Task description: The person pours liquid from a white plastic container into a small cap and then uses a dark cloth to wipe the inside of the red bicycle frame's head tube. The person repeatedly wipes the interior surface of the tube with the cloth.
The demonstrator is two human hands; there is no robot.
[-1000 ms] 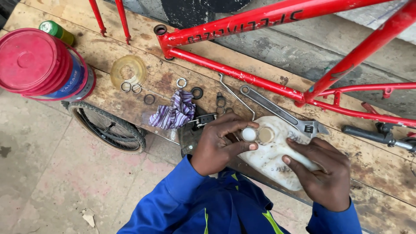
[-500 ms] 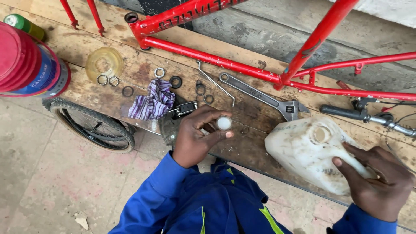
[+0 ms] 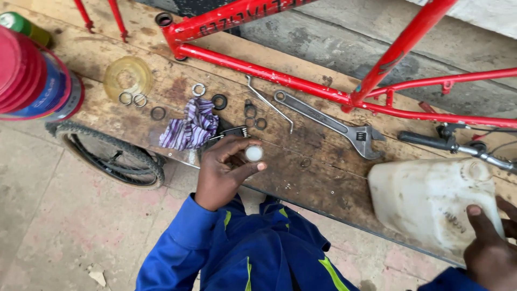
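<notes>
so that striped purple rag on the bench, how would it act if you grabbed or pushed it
The striped purple rag lies crumpled in soft folds, so it would probably hang limp when lifted. It looks thin, so likely light. Pushed along the rough wooden bench, it would likely bunch up rather than slide, perhaps dragging the small metal rings beside it.

On the wooden bench: 1 red tubular bicycle frame (image 3: pixel 301 81), 1 grey adjustable steel wrench (image 3: pixel 334 124), 1 bent thin metal rod (image 3: pixel 269 102), 1 striped purple cloth (image 3: pixel 188 125), 1 translucent yellow plastic lid (image 3: pixel 127 77), 1 dirty white plastic jug (image 3: pixel 431 199), 1 small white round cap (image 3: pixel 253 153), and about 9 small metal rings and washers (image 3: pixel 199 89) (some blurred). 1 black rubber tyre (image 3: pixel 107 156) lies below.
</notes>
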